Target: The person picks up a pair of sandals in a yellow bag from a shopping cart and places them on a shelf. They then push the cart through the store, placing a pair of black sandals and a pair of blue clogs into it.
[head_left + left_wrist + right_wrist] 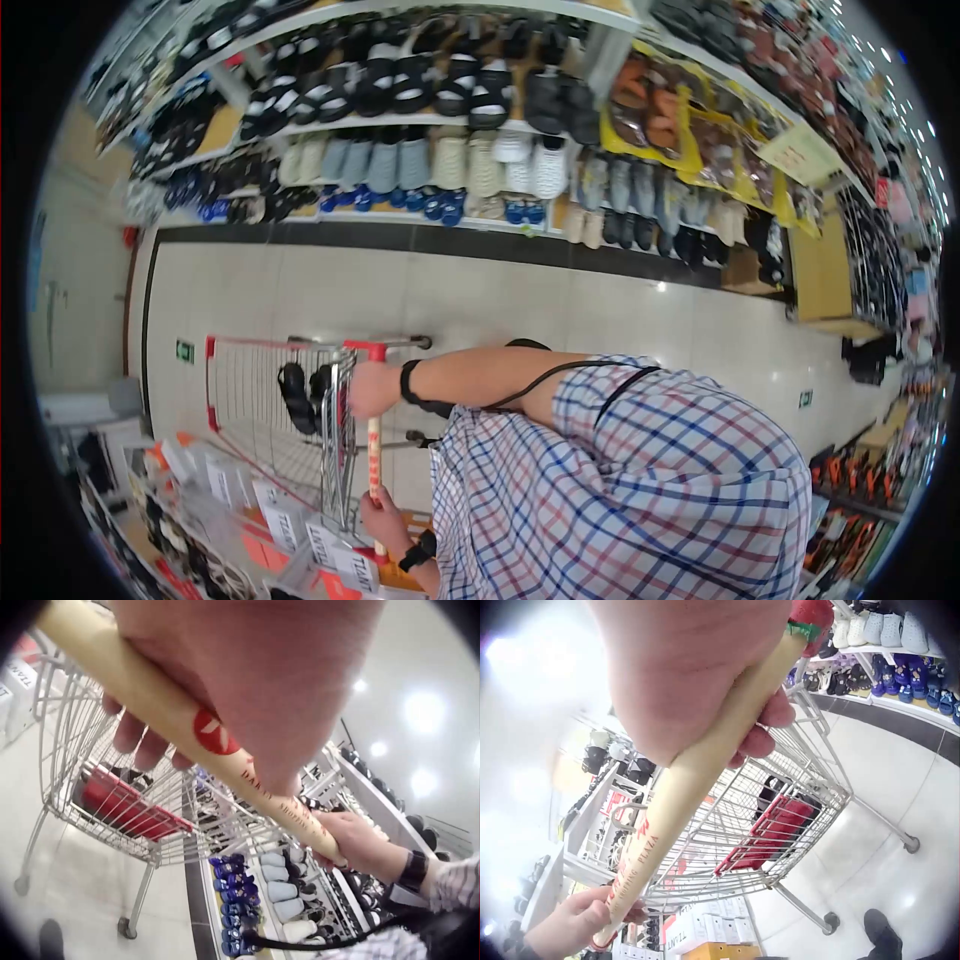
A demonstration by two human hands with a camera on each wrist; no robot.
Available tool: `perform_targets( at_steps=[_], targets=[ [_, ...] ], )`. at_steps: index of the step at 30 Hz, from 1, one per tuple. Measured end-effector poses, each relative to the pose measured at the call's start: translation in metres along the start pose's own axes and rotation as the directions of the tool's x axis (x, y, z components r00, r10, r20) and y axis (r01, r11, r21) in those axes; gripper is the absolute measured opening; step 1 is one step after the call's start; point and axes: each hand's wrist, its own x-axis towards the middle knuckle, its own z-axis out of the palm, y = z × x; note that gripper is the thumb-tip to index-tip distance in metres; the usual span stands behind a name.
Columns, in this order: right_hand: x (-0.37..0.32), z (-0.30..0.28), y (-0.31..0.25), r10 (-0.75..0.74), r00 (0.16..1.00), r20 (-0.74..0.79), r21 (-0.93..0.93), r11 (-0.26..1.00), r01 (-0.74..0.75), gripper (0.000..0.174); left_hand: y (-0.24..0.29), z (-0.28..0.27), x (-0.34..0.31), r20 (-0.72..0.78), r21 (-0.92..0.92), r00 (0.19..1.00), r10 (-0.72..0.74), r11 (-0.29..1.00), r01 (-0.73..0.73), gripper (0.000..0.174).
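Both hands grip the cream handle bar [169,724] of a wire shopping cart [265,400]; red lettering runs along the bar. My left hand [385,522] holds it at the lower part in the head view, its fingers [129,735] curled beneath. Near the red end cap [811,622], my right hand [374,388] wraps around the bar, fingertips [757,741] showing underneath. A pair of black shoes [297,397] lies in the cart basket. Behind the handle, a red panel [769,834] crosses the cart's wire frame.
Shelves along the right side carry clogs [385,165], sandals [410,80] and shoes in yellow bags [650,110]. On the left side stand white shoe boxes [280,515]. Pale floor tiles [500,290] run between, with a dark border strip [420,237] under the shelves.
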Motion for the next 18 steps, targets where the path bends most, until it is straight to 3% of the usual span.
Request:
perform_targets(
  at_steps=[1, 3, 4, 6, 7, 10, 11, 12, 14, 15, 16, 18],
  targets=[
    [-0.005, 0.004, 0.001, 0.041, 0.999, -0.017, 0.061, 0.997, -0.040, 0.027, 0.003, 0.013, 0.004, 0.022, 0.005, 1.000, 0.022, 1.000, -0.022, 0.029],
    [-0.009, 0.013, 0.005, -0.012, 0.992, 0.129, 0.089, 0.996, 0.000, 0.033, -0.010, 0.034, 0.026, -0.060, -0.110, 0.923, 0.381, 0.916, -0.386, 0.038],
    [-0.013, 0.011, 0.005, -0.050, 0.986, 0.161, 0.102, 0.994, 0.034, 0.033, 0.010, 0.038, 0.027, -0.050, -0.099, 0.918, 0.393, 0.913, -0.396, 0.038],
    [-0.022, 0.008, 0.001, -0.056, 0.985, 0.164, 0.065, 0.997, 0.046, 0.032, 0.054, 0.052, 0.028, -0.041, 0.273, 0.942, 0.334, 0.910, -0.311, 0.043],
    [-0.007, 0.019, -0.005, -0.075, 0.980, 0.186, 0.023, 0.997, 0.072, 0.032, 0.044, 0.055, 0.054, -0.014, 0.376, 0.983, 0.182, 0.912, -0.163, 0.042],
    [-0.013, 0.026, 0.007, -0.043, 0.975, 0.220, 0.078, 0.997, 0.026, 0.032, 0.059, 0.071, 0.059, -0.002, 0.395, 0.993, 0.116, 0.912, -0.106, 0.039],
    [-0.012, 0.031, 0.010, -0.030, 0.971, 0.239, 0.105, 0.994, 0.005, 0.032, 0.052, 0.080, 0.061, -0.066, 0.389, 0.978, 0.199, 0.908, -0.159, 0.037],
    [-0.011, 0.036, 0.010, -0.005, 0.970, 0.245, 0.122, 0.992, -0.026, 0.032, 0.049, 0.081, 0.060, -0.068, 0.392, 0.980, 0.185, 0.909, -0.144, 0.037],
    [-0.005, 0.014, -0.001, 0.069, 0.928, 0.365, 0.089, 0.990, -0.109, 0.036, 0.052, 0.074, 0.055, -0.027, 0.384, 0.992, 0.121, 0.918, -0.102, 0.035],
    [0.000, 0.012, -0.002, 0.063, 0.919, 0.388, 0.070, 0.993, -0.097, 0.035, 0.051, 0.073, 0.054, -0.061, 0.360, 0.985, 0.161, 0.924, -0.129, 0.035],
    [0.002, 0.006, -0.003, 0.065, 0.911, 0.408, 0.056, 0.994, -0.096, 0.035, 0.057, 0.068, 0.051, -0.049, 0.302, 0.977, 0.207, 0.935, -0.183, 0.037],
    [0.007, 0.009, 0.002, 0.123, 0.888, 0.442, 0.037, 0.987, -0.155, 0.030, 0.071, 0.065, 0.054, 0.040, 0.352, 0.990, 0.134, 0.925, -0.140, 0.039]
  ],
)
